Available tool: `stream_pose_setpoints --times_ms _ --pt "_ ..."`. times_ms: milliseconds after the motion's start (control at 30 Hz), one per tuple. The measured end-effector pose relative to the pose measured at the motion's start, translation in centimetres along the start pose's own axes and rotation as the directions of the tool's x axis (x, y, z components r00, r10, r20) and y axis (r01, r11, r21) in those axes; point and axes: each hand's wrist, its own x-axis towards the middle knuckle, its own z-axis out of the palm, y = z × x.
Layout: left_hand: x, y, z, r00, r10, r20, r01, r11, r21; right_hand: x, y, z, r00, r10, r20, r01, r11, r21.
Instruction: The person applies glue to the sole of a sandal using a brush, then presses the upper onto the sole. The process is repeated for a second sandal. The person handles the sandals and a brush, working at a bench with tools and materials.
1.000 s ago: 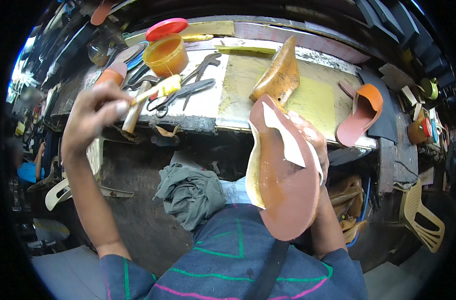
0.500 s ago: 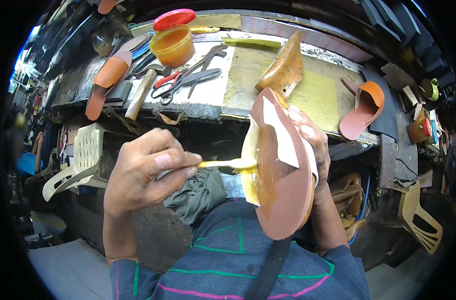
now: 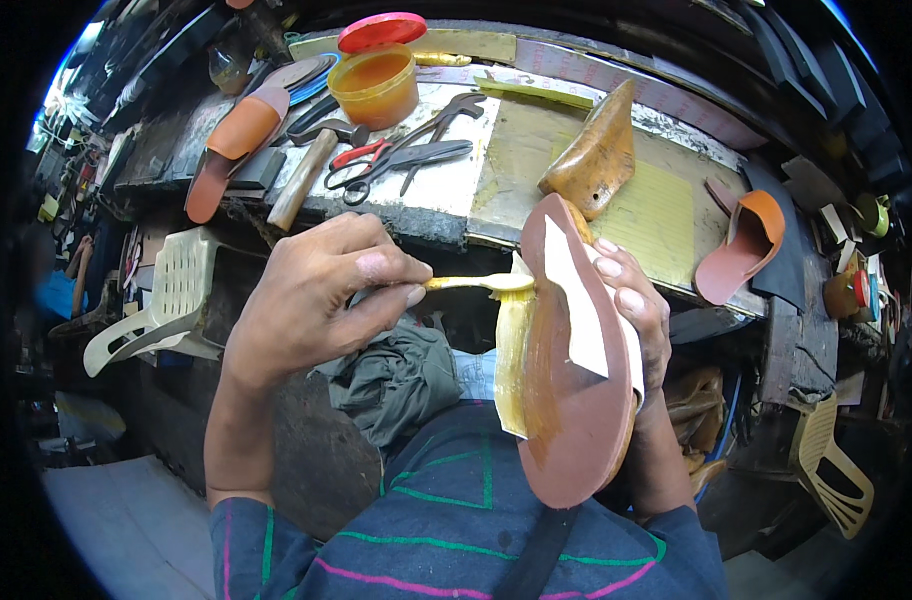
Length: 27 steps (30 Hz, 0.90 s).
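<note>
A small, glue-coated brush (image 3: pixel 476 283) is pinched in my left hand (image 3: pixel 326 290). Its head touches the upper end of a pale flap (image 3: pixel 514 370), wet with yellow glue, that sticks out from the left side of a sandal in the making. The sandal's reddish-brown sole (image 3: pixel 566 440) faces me, with a glossy amber smear along its left half. Folded inward over the sole's right part is a second, cream-white flap (image 3: pixel 573 310). From behind the right side, my right hand (image 3: pixel 641 305) grips the sandal, fingertips at its edge; part of that hand is hidden.
On the bench are a tub of amber glue (image 3: pixel 374 90), its red lid (image 3: pixel 382 32), a hammer (image 3: pixel 306 178), black scissors (image 3: pixel 406 160), pincers (image 3: pixel 446 120) and a wooden shoe last (image 3: pixel 596 150). Orange sandals lie left (image 3: pixel 238 135) and right (image 3: pixel 746 245). A plastic chair (image 3: pixel 166 300) stands left.
My left hand and the brush have moved up and slightly right, from the left flap's middle to its top. The flap now lies flatter outward. The view has shifted a little.
</note>
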Motion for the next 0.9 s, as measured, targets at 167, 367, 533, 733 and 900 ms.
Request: stream_pose_setpoints --times_ms 167,367,533,733,900 --pt "0.9 -0.8 0.0 0.999 -0.009 0.037 0.008 0.999 0.036 -0.4 -0.4 -0.5 0.964 0.245 0.107 -0.243 0.969 -0.033" --pt "1.9 -2.4 0.3 0.994 -0.010 0.104 -0.002 0.993 0.117 -0.3 0.1 0.4 1.000 0.024 -0.002 -0.024 1.000 0.000" --pt "2.6 -2.4 -1.5 0.995 -0.095 0.003 0.089 0.935 0.344 0.4 -0.1 -0.4 0.999 -0.029 0.033 0.030 0.999 -0.029" --pt "1.7 1.7 -3.9 0.999 -0.020 -0.025 0.025 0.977 0.211 0.6 -0.2 0.0 1.000 -0.017 0.014 0.018 0.999 -0.031" --pt "2.2 2.6 -2.8 0.984 0.157 0.086 -0.176 0.938 0.299 -0.3 0.1 0.2 0.999 -0.022 0.023 0.023 0.999 -0.033"
